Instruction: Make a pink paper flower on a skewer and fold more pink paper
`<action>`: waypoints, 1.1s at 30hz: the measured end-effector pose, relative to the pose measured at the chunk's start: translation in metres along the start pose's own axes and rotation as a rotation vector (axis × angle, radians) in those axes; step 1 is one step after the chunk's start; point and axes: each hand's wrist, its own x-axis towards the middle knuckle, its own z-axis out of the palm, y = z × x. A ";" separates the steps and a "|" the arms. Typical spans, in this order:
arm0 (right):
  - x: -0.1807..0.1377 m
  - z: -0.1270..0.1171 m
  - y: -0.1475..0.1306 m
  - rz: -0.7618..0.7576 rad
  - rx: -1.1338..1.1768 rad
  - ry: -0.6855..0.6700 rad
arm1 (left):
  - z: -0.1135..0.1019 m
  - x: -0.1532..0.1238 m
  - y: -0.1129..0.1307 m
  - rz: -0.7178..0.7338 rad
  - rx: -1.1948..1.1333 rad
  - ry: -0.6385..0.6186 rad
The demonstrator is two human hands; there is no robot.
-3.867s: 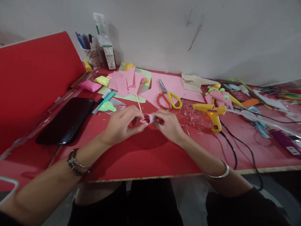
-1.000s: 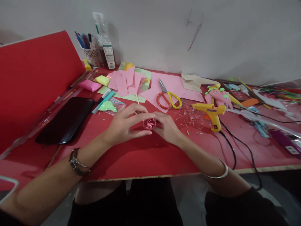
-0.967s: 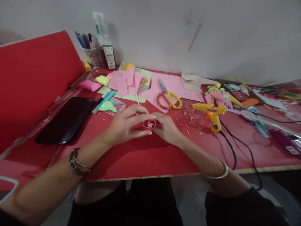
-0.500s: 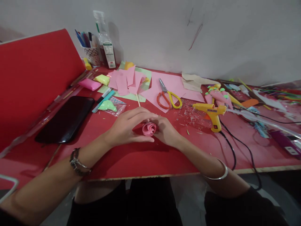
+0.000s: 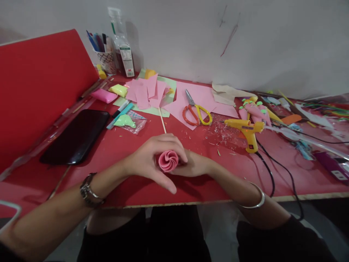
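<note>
A pink rolled paper flower [image 5: 168, 161] faces me, its layers swirled in a spiral, between my two hands low over the table's front part. My left hand [image 5: 152, 154] curls its fingers around the flower's far side, while the thumb sticks out below, apart from it. From the right, my right hand [image 5: 195, 163] closes on the flower's side and base; most of its fingers are hidden behind the bloom and the left fingers. Beyond the hands, a thin wooden stick [image 5: 162, 120] lies with one end by the pink paper strips [image 5: 141, 94].
Scissors [image 5: 196, 109] rest on pink paper sheets. To the right are a yellow glue gun [image 5: 247, 131] with its cord and several pink paper pieces with green tips [image 5: 255, 109]. At left lie a black phone [image 5: 76, 136], markers [image 5: 120, 114] and clay packets [image 5: 105, 95]. A bottle [image 5: 125, 54] stands behind.
Both hands have come nearer to me with the flower, which now shows more of its swirled top. My left thumb has swung down and away from it. More of the stick is uncovered.
</note>
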 end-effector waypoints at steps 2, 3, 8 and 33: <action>0.001 -0.001 -0.001 -0.057 0.070 -0.048 | 0.001 -0.001 0.000 -0.019 -0.021 0.020; 0.001 -0.001 -0.001 -0.080 0.072 -0.069 | 0.001 -0.001 0.000 -0.030 -0.019 0.039; 0.002 -0.004 -0.003 -0.047 -0.034 -0.125 | -0.002 -0.003 0.001 -0.068 0.042 0.143; 0.004 0.000 0.013 -0.100 0.026 0.237 | -0.002 -0.004 -0.006 0.086 0.376 0.186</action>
